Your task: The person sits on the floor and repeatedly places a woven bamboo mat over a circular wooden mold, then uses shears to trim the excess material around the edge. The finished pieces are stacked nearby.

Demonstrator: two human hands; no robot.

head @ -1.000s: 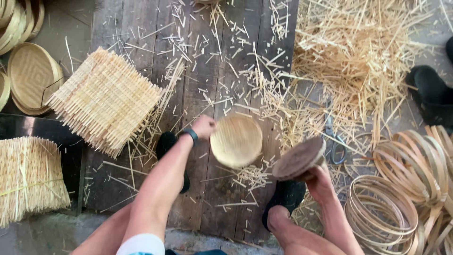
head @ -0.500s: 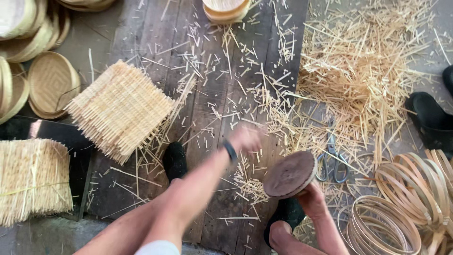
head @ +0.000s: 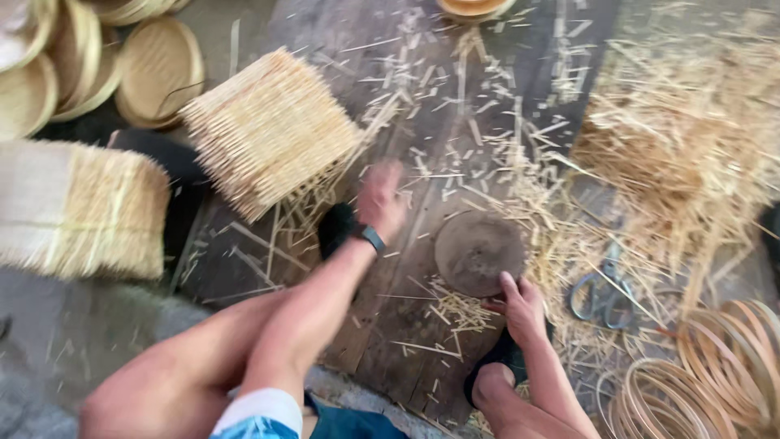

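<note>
Far left there's a bundled block of bamboo sticks (head: 77, 213), then a square woven bamboo mat (head: 272, 130) tilted on the plank floor (head: 479, 138). The left hand (head: 380, 199) hovers beside that mat — blurred, fingers loosely spread, holding nothing. The right hand (head: 520, 309) pinches the near edge of a dark round wooden disc (head: 478, 252) — scissors (head: 601, 289) and bamboo hoops (head: 715, 358) sit further right.

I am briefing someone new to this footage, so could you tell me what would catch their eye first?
Most striking is the square stack of woven straw mats at upper left on the dark plank floor, strewn with cut straw. The left hand reaches toward that stack, while the right hand touches the edge of a round brown disc at centre. Scissors lie in loose straw to the right.
</note>
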